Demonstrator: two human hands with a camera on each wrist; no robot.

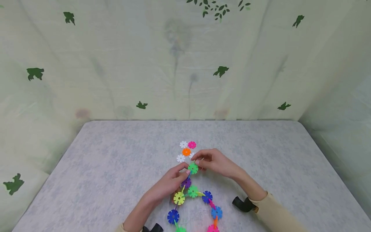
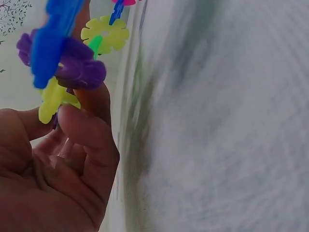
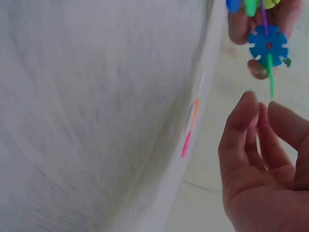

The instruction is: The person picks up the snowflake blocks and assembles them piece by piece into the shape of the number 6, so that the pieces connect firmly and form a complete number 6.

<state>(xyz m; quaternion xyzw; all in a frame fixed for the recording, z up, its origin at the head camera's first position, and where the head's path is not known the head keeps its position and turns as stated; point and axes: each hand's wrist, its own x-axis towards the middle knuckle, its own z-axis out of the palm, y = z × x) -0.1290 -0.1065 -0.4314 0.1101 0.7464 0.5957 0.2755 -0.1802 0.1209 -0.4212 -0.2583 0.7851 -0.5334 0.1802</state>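
My left hand [image 1: 171,180] grips a linked chain of notched plastic snowflake discs close to its far end. A green disc [image 1: 193,168] tops that end, slotted into a blue disc [image 3: 268,46], with a purple disc [image 1: 186,183] following. In the left wrist view, thumb and fingers curl around the chain beside a purple disc [image 2: 79,63] and a yellow piece [image 2: 53,101]. My right hand [image 1: 215,162] hovers at the green end disc, and the right wrist view shows its thumb and forefinger parted just off the disc's edge, holding nothing.
Beyond the hands lie loose discs on the grey table [image 1: 121,145]: an orange disc [image 1: 186,152], a pink disc [image 1: 192,145] and several white ones, including a white disc [image 1: 181,158]. The chain's linked loop, with a dark blue disc [image 1: 173,216], runs toward the near edge.
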